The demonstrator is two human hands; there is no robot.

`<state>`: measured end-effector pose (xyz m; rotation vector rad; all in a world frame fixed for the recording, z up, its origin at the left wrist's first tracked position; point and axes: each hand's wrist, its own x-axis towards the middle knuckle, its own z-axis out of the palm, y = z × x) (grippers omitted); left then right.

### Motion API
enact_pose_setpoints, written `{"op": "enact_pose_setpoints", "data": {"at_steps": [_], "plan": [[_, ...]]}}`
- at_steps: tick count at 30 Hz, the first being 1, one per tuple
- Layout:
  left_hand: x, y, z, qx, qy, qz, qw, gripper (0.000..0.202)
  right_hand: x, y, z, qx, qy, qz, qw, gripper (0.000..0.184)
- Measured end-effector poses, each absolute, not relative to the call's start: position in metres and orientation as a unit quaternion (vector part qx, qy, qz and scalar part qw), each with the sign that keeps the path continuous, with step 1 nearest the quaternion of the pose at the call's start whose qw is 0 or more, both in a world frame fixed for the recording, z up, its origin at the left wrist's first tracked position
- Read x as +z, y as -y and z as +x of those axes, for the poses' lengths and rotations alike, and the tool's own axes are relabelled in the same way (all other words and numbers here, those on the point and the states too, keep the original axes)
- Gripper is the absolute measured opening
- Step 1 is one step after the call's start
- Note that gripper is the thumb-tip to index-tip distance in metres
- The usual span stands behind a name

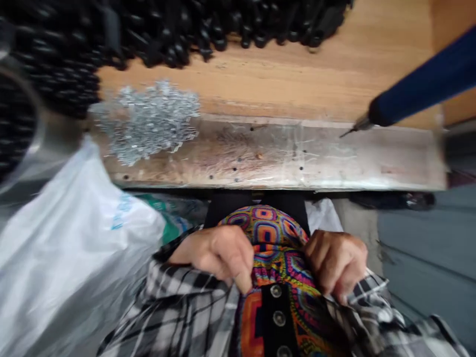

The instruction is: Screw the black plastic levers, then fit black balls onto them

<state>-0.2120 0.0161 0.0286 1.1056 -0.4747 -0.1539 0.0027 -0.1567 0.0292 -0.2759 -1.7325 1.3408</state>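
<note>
My left hand (225, 253) is closed in front of my body, its fingertips pinching the front edge of a black-and-white plaid shirt (189, 297). Level with it on the other side, my right hand (338, 260) has its fingers curled down on the shirt's other front edge. Between the two hands shows a brightly patterned garment (266, 230) with a black strip of metal snaps (278, 317). The fingertips are partly hidden and blurred. Both hands are below the workbench edge, apart from the parts on the bench.
On the wooden bench (260, 89) lie a heap of small silvery metal pieces (152, 119) and a pile of black parts (178, 29). A blue electric screwdriver (420, 82) juts in from the right, bit down. A white plastic bag (85, 238) stands at left.
</note>
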Motion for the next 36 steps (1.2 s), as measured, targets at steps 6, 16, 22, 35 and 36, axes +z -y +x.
{"op": "enact_pose_setpoints", "data": {"at_steps": [6, 16, 22, 35, 36], "plan": [[0.034, -0.025, -0.23, -0.036, 0.235, 0.609, 0.757, 0.038, 0.06, 0.162, 0.01, 0.56, 0.724, -0.247, 0.318, 0.018], [0.041, -0.023, -0.224, -0.013, 0.201, 0.639, 0.742, 0.019, 0.024, 0.169, 0.023, 0.627, 0.508, -0.232, 0.543, 0.017], [0.053, -0.026, -0.228, -0.026, 0.173, 0.683, 0.709, 0.03, 0.034, 0.157, 0.03, 0.551, 0.423, -0.277, 0.664, 0.012], [0.069, -0.021, -0.212, 0.182, -0.011, 0.676, 0.714, 0.007, 0.087, 0.09, -0.016, 0.565, 0.508, -0.365, 0.537, 0.012], [0.066, -0.019, -0.208, 0.192, 0.0, 0.653, 0.733, 0.005, 0.085, 0.085, -0.021, 0.563, 0.525, -0.351, 0.533, 0.013]]}}
